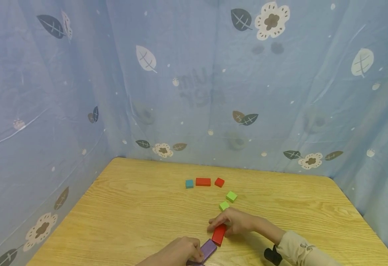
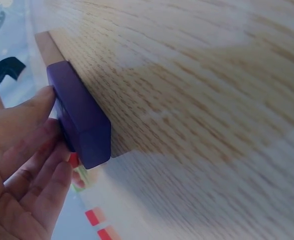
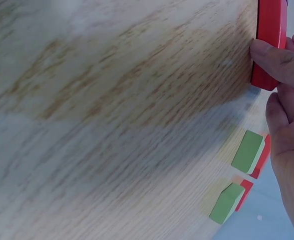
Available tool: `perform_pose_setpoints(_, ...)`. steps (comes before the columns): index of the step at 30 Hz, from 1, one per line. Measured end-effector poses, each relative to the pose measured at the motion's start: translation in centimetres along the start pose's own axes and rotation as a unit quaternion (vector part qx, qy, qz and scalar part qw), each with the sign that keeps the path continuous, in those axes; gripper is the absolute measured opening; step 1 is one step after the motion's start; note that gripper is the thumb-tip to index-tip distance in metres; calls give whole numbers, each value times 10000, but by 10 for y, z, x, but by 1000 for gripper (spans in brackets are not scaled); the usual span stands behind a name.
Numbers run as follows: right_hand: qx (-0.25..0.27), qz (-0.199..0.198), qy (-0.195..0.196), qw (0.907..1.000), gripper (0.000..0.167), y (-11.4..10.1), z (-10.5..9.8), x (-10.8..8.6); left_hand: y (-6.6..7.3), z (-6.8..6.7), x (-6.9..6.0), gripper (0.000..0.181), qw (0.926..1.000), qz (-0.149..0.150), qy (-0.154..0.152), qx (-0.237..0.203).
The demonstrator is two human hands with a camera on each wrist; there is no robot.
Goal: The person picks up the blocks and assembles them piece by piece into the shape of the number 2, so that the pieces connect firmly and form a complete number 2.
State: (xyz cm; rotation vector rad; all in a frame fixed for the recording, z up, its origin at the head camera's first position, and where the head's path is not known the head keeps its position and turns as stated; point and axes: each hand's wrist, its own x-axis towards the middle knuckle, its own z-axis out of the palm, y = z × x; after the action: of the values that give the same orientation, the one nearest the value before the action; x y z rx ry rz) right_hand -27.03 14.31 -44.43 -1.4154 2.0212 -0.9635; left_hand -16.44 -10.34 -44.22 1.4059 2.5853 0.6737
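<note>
My left hand [image 1: 183,251] pinches a rectangular purple block [image 1: 208,249] near the table's front edge; the left wrist view shows the same purple block [image 2: 81,112] with thumb and fingers at its side. Beneath that hand, part of another dark purple piece [image 1: 194,263] shows at the frame's bottom. My right hand [image 1: 239,221] grips a rectangular red block [image 1: 218,235], thumb on one long side and fingers on the other. The red block's near end lies close to the purple block's far end; whether they touch I cannot tell.
Just beyond the right hand lie two light green cubes [image 1: 231,196]. Farther back, a blue cube [image 1: 189,184], a long red block [image 1: 203,181] and a small red cube [image 1: 219,182] form a row. Patterned blue cloth [image 1: 194,92] hangs behind the wooden table [image 1: 140,199].
</note>
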Motion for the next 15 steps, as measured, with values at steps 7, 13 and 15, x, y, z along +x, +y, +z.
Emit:
perform_pose_setpoints(7, -276, 8, 152, 9995, 61, -8, -11, -12, 1, 0, 1, 28, 9999, -100, -32, 22)
perform_pose_setpoints(13, 1780, -175, 1457, 9730, 51, -13, -33, -29, -1, 2, 1, 28, 9999, -85, -27, -74)
perform_pose_setpoints(15, 2298, -214, 2100, 9501, 49, -13, -36, -33, -1, 1, 0, 29, 9999, -109, -43, -123)
